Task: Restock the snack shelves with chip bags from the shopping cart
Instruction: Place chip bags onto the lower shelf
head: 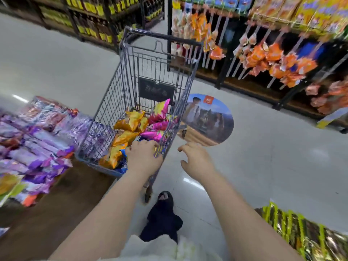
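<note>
Shopping cart (111, 102), centre: left hand (144, 156) among chip bags (130, 121), grasp unclear; right hand (195, 162) released alongside. Lift one by its seam.

The left hand (144, 157) and right hand (195, 162) are bare. So are both forearms (105, 213), uncovered all the way to the lower edge of the view. A pale, cream-white top (150, 249) of soft, slightly creased fabric covers the torso. Beyond it shows one loose, dark navy trouser leg (162, 221), ending in a black open-toed sandal (165, 199) with the toes showing.
</note>
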A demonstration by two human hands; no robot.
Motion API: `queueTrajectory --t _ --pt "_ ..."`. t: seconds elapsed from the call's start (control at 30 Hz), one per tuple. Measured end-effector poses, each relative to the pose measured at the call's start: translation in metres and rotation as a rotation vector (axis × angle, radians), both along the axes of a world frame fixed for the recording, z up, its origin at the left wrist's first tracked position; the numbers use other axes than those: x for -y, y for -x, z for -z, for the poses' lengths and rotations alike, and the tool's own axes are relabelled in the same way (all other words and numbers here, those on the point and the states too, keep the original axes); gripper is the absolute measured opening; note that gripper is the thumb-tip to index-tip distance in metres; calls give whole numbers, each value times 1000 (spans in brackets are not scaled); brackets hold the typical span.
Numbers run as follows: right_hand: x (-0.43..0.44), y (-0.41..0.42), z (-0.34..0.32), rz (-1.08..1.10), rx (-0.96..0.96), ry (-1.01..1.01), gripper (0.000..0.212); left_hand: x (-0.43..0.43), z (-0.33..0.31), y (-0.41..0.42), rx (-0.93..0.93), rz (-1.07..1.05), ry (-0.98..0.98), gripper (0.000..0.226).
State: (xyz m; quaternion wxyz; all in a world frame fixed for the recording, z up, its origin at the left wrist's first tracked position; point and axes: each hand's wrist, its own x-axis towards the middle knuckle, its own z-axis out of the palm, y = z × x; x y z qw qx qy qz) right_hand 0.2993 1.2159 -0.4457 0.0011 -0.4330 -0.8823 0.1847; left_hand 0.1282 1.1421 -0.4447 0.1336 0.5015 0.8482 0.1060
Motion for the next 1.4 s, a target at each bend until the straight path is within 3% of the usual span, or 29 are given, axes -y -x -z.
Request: queueTrajectory --t 0.2,0.47,0.73,0.97,1.1,1.17,1.27,1.4 --pt "-105 79 3 -154 75 -52 38 -95 7 64 15 -99 -6 33" --pt "-213 170 11 -258 100 34 38 -177 15 151 74 -283 30 35" --pt "-308 248 74 -453 181 192 34 -219 70 171 184 -514 180 35" --pt "-409 274 128 -588 426 286 44 -303 115 172 371 -684 306 40" --pt "-456 292 155 -659 555 228 54 -349 149 170 551 -822 312 39" --pt "-472 302 172 -667 614 238 61 -367 170 165 757 -934 266 41" --pt "-486 316 197 -674 656 238 55 -386 199 160 1027 -1131 180 53" --pt "-494 326 228 -623 656 363 46 -404 231 154 1206 -1244 163 55"
